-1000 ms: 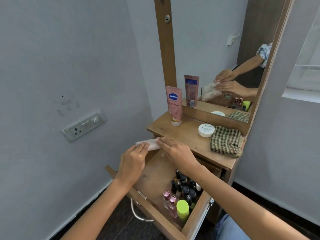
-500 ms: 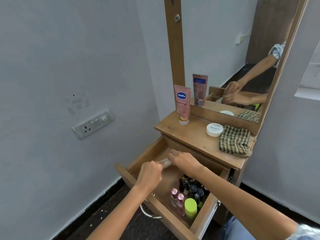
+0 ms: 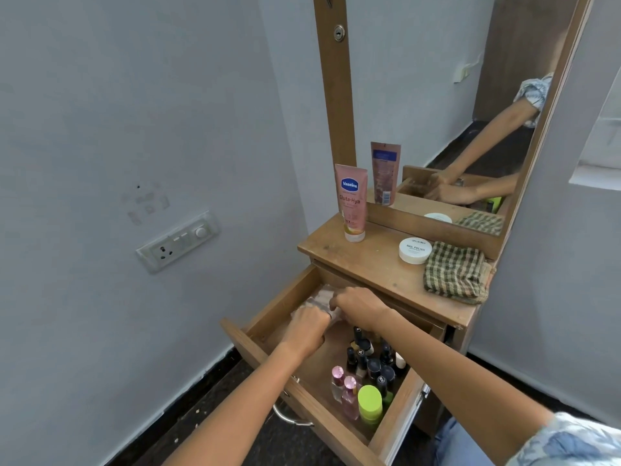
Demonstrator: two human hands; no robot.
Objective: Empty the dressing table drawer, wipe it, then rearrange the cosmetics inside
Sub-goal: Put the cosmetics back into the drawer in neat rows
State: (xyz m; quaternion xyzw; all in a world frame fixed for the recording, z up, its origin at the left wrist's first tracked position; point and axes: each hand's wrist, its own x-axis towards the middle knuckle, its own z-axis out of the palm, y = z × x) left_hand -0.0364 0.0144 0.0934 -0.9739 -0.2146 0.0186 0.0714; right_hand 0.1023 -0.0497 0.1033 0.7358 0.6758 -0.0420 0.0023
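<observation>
Both hands inside open drawer, rear-left corner: left hand and right hand curl round blurred clear packet between them. Nail polish bottles crowd right-front corner; bare floor near left wall.

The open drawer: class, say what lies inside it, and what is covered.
Inside the drawer: dark-capped nail polish bottles, two pink-capped bottles and a green-lidded container. Both hands, left and right, cover a blurred clear item; its identity is unclear.
</observation>
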